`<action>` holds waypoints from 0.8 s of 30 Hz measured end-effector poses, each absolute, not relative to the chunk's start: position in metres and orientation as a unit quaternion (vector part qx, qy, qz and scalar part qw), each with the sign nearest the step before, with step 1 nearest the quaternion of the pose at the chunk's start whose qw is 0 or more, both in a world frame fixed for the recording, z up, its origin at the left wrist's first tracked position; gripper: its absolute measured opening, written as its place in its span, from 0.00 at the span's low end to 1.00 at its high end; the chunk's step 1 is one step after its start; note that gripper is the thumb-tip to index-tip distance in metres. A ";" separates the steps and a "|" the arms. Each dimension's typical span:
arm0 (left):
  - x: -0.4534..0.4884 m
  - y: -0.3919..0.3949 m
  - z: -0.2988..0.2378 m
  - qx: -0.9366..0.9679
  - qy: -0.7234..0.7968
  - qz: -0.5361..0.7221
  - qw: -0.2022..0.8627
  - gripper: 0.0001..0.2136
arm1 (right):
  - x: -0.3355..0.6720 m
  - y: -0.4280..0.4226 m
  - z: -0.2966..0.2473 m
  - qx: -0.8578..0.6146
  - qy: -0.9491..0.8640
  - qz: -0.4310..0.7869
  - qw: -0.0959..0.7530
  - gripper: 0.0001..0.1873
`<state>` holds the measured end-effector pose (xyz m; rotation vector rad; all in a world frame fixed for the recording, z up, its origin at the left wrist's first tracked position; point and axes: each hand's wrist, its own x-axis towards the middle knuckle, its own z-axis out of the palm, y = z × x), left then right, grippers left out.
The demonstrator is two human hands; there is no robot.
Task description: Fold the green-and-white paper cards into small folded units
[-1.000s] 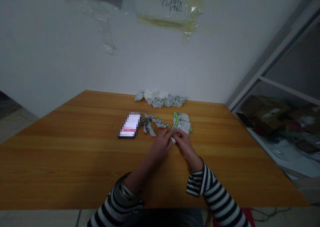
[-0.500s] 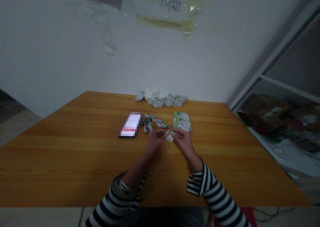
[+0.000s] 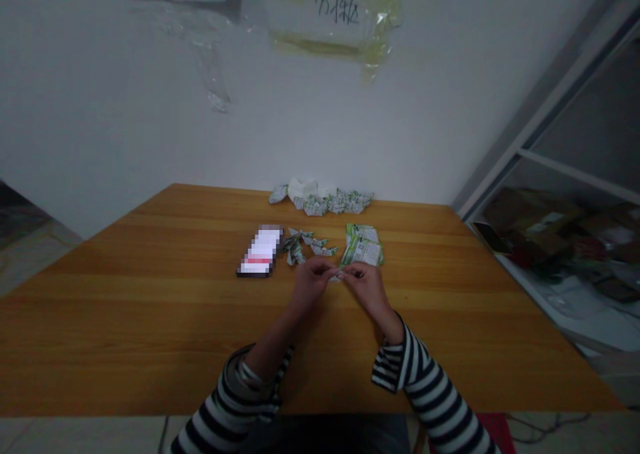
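Note:
My left hand (image 3: 313, 282) and my right hand (image 3: 367, 287) meet at the middle of the wooden table (image 3: 150, 327). Between their fingertips they pinch a small folded piece of white-and-green printed paper (image 3: 339, 275), mostly hidden by the fingers. Just beyond my right hand lies a stack of flat green-printed paper sheets (image 3: 363, 251). Several folded paper pieces (image 3: 303, 246) lie beyond my left hand, next to a pixel-blurred phone (image 3: 261, 251). A row of folded paper pieces (image 3: 320, 204) lines the far table edge.
A white wall rises behind the table, with a clear plastic sleeve (image 3: 333, 14) taped to it bearing handwritten characters. Metal shelving (image 3: 550, 234) holding brown packages and papers stands beyond the table's right edge.
My hands have drawn closer together, and the small paper piece is now mostly covered by my fingers. The flat stack looks slightly narrower.

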<state>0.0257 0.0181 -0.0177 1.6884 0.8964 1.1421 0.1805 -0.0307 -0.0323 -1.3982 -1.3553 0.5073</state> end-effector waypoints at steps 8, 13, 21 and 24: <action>0.018 0.029 -0.012 0.695 0.330 0.394 0.503 0.16 | 0.189 -0.027 -0.023 -0.512 -0.464 0.367 0.623 0.08; 0.014 0.024 -0.004 0.660 0.296 0.370 0.583 0.19 | 0.198 -0.028 -0.017 -0.461 -0.482 0.458 0.588 0.17; 0.011 0.020 0.004 0.640 0.287 0.359 0.616 0.21 | 0.202 -0.030 -0.024 -0.422 -0.470 0.514 0.580 0.16; 0.011 0.019 0.005 0.656 0.265 0.354 0.612 0.19 | 0.202 -0.030 -0.027 -0.427 -0.507 0.476 0.578 0.14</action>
